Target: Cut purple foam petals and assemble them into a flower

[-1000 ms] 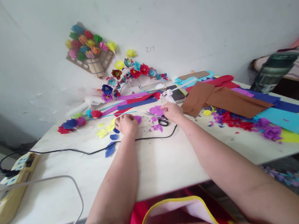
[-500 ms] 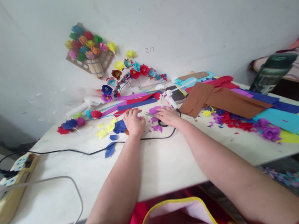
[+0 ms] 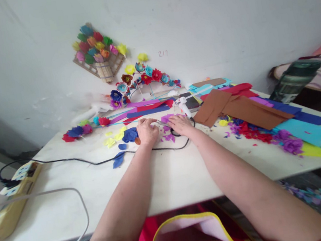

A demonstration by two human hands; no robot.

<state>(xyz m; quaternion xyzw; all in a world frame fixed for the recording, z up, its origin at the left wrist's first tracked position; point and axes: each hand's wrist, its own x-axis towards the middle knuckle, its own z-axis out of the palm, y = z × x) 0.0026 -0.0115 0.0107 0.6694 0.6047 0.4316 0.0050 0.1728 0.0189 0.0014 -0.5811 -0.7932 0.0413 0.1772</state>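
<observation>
My left hand lies on the white table with its fingers stretched out, the fingertips by the metal tips of the scissors. A dark blue paper flower lies just left of that hand. My right hand rests on the scissors, fingers curled over the black handles, which show below the hand. Purple paper bits lie between and around both hands. A white glue gun stands just behind my right hand.
A black cable crosses the table in front of my hands to a power strip at the left. Brown, blue and yellow paper sheets and scraps cover the right side. Paper flowers stand against the wall.
My left hand let go of a purple flower and slid right, uncovering the blue flower. My right hand moved down-left from the glue gun onto the scissors.
</observation>
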